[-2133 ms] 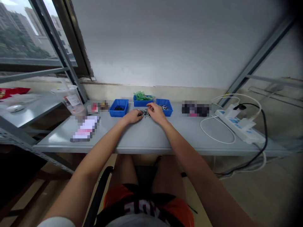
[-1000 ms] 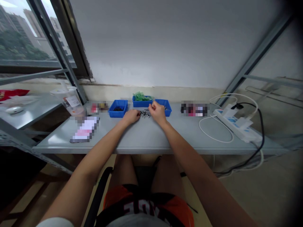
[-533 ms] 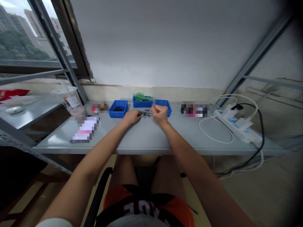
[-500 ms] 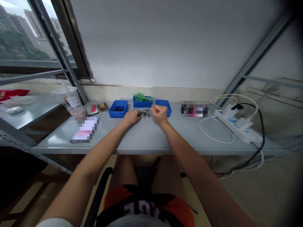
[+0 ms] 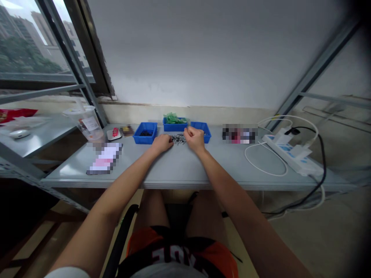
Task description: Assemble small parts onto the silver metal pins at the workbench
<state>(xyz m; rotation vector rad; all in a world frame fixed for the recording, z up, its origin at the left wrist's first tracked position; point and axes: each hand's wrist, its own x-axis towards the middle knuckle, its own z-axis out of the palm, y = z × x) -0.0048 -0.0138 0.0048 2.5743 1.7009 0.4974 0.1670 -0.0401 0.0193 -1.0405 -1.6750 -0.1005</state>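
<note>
A loose pile of small silvery metal pieces (image 5: 178,139), screw-like in shape, lies on the grey tabletop between my hands. At its left edge rests my left hand (image 5: 163,144), fingers curled inward; whatever they hold is hidden. My right hand (image 5: 195,139) is closed with fingers and thumb drawn together at the pile's right side, and anything in it is too small to make out. Behind that hand, partly covered by it, stands a blue bin (image 5: 204,127). Left of my left hand is another blue bin (image 5: 145,138) holding dark small parts.
A third blue bin (image 5: 175,127) at the back holds green plastic bags (image 5: 173,118). On the left are a phone (image 5: 104,158), a plastic cup (image 5: 90,125) and a small white dish with a red item (image 5: 115,133). A power strip (image 5: 294,154) with cables lies right.
Both hands stay at the pile, with hardly any visible movement. The whole view has shifted very slightly.
</note>
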